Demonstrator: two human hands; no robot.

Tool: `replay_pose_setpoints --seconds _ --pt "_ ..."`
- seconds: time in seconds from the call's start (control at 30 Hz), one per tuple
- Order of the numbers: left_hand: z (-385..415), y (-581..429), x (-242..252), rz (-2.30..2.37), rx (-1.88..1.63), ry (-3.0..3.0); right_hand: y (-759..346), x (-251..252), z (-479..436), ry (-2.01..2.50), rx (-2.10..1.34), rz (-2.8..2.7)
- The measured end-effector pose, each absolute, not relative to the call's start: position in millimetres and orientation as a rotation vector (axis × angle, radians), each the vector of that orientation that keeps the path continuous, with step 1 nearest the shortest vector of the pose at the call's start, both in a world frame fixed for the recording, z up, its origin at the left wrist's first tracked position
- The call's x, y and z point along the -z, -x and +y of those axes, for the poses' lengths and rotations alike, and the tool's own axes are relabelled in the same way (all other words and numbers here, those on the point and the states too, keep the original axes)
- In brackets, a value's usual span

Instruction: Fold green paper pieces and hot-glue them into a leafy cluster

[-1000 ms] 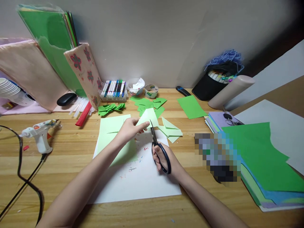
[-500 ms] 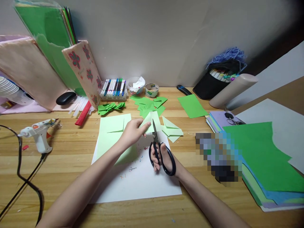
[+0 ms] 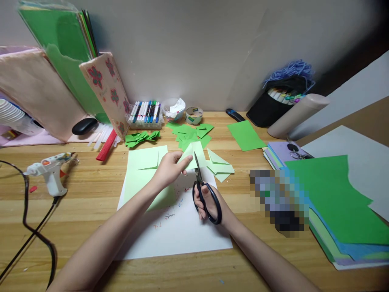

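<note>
Scissors (image 3: 198, 175) sit in the right hand (image 3: 210, 201), fingers wrapped round the handles, apparently for leverage, blades pointing almost to twelve o'clock across the pale green piece (image 3: 191, 149). At that piece's eight o'clock edge, the left hand (image 3: 170, 167) pinches it between thumb and fingers, seemingly to steady it. The white sheet (image 3: 182, 241) at six o'clock probably shields the table (image 3: 158, 280); folded pieces (image 3: 223, 167) lie at four.

Head view, forward-down over hands (image 3: 168, 168)
</note>
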State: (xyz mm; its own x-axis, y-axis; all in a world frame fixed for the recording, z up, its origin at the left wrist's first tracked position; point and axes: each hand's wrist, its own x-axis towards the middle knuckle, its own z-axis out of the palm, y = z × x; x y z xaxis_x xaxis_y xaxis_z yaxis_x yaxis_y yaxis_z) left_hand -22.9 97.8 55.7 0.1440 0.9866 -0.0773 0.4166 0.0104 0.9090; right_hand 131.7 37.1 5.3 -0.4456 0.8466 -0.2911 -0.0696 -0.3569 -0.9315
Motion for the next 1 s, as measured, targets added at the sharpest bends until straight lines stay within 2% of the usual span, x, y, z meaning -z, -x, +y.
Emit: replay_pose_setpoints --seconds 0.4,0.6,0.77,1.0 --pt "100 24 -59 1.344 -0.765 -1.469 -133 -13 36 1.142 -1.738 -1.358" --pt "101 26 -57 1.468 -0.891 -1.66 -131 -14 34 1.129 -1.833 -1.348" --pt "96 20 -55 1.545 -0.864 -1.767 -131 -4 32 0.953 -1.908 -1.303" --pt "92 17 -56 1.542 -0.82 -1.84 -133 -7 36 0.997 -1.922 -1.262"
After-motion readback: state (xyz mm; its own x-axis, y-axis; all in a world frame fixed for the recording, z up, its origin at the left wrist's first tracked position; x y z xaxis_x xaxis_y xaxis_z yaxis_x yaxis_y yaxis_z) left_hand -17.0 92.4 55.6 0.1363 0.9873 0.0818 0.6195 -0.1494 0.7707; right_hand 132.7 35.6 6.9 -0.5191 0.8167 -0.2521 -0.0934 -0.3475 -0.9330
